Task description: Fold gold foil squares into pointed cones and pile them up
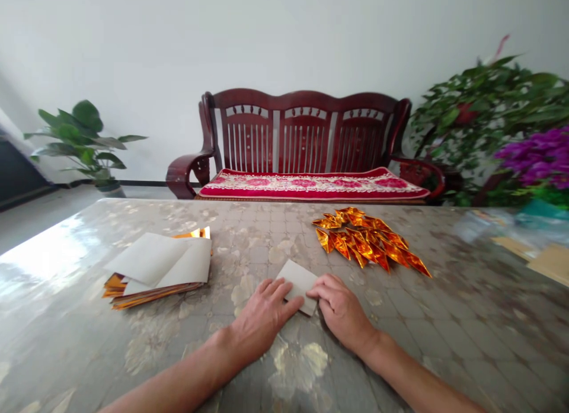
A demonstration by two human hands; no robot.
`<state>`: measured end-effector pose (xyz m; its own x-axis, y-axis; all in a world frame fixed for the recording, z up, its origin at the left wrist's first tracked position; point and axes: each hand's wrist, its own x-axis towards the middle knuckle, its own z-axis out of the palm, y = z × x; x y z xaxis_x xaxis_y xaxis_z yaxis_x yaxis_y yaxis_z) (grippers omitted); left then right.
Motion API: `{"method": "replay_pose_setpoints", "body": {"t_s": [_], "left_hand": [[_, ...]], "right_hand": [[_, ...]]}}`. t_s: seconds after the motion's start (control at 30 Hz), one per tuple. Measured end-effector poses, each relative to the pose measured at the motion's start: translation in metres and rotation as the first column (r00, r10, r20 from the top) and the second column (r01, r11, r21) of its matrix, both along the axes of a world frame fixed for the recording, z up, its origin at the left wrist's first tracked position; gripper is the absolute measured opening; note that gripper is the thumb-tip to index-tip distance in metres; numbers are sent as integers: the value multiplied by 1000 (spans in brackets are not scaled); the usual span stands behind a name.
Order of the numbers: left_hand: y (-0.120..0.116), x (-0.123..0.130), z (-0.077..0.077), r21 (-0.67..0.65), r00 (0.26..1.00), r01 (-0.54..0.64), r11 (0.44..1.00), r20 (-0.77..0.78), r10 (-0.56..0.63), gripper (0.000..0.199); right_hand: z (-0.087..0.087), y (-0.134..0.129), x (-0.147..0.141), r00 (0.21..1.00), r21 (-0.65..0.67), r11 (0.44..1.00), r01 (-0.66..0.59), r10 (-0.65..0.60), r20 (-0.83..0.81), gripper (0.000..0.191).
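A small folded piece of pale grey paper lies on the table between my hands, one corner pointing away from me. My left hand rests on its left side, fingers stretched out and thumb across the near part. At the right corner, my right hand pinches the paper's edge between thumb and curled fingers. Farther off to the right is a group of shiny orange-gold folded foil pieces, pointed at the ends. To the left sits a stack of foil paper sheets, grey side up, with gold edges showing.
The table has a patterned, glossy cover. Plastic bags and brown card lie at its right end. Behind it stands a dark red wooden bench with a red patterned cushion, flanked by potted plants and purple flowers.
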<state>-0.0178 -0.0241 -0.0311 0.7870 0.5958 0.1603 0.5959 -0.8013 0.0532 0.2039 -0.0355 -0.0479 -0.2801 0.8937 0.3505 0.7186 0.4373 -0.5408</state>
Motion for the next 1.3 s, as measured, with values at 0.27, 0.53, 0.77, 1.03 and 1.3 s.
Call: {"method": "replay_pose_setpoints", "body": {"t_s": [0.27,0.53,0.77,1.03,1.3], "left_hand": [[1,-3,-3,-23,1000,0,1000,-4,0,56],[-1,-3,-1,-61,1000,-22,998,-2,21,53],[-2,-5,0,-78,1000,-17,997,11,18,49],[-7,-4,1,-65,999,-27,998,31,29,38],[-9,-4,-3,-69,996,-68,995,54,72,34]], "right_hand": [[0,7,7,999,-111,994,-26,21,-47,35],[15,23,7,930,-33,957,290,-273,245,18],[23,30,-17,876,17,933,360,-345,337,12],[27,37,-21,894,-197,889,414,-356,270,20],[13,31,-20,971,-97,968,229,-221,92,29]]}}
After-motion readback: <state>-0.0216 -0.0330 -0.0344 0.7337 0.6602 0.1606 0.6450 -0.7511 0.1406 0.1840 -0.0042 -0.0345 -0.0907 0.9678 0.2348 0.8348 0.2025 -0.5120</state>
